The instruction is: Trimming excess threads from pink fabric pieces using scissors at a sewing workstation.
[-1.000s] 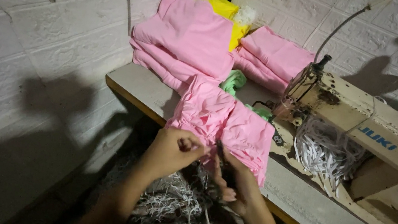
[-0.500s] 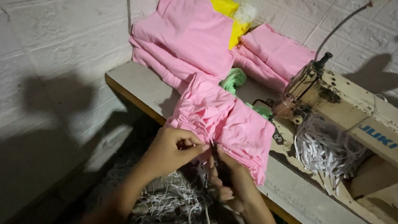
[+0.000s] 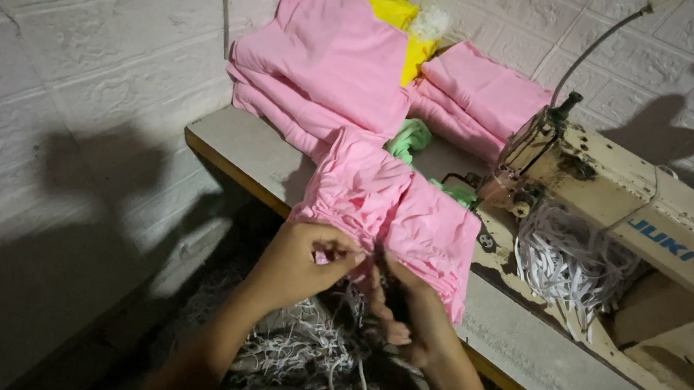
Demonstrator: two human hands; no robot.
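The right hand (image 3: 416, 318) has moved closer to the left hand (image 3: 304, 260); both pinch the lower hem of the pink garment (image 3: 393, 214), which hangs over the table's (image 3: 239, 142) front edge.

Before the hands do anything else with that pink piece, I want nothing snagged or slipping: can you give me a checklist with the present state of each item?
1. Left hand has a grip on the edge of the gathered pink fabric piece: ok.
2. Right hand at the same edge: ok; what its fingers pinch: cannot tell.
3. Pink piece supported on the pale worktable: ok, lower edge hangs over.
4. Fabric apart from the cream sewing machine needle area: cannot tell.
5. White elastic strips apart from the hands: ok.
6. Folded pink fabric stack undisturbed: ok.
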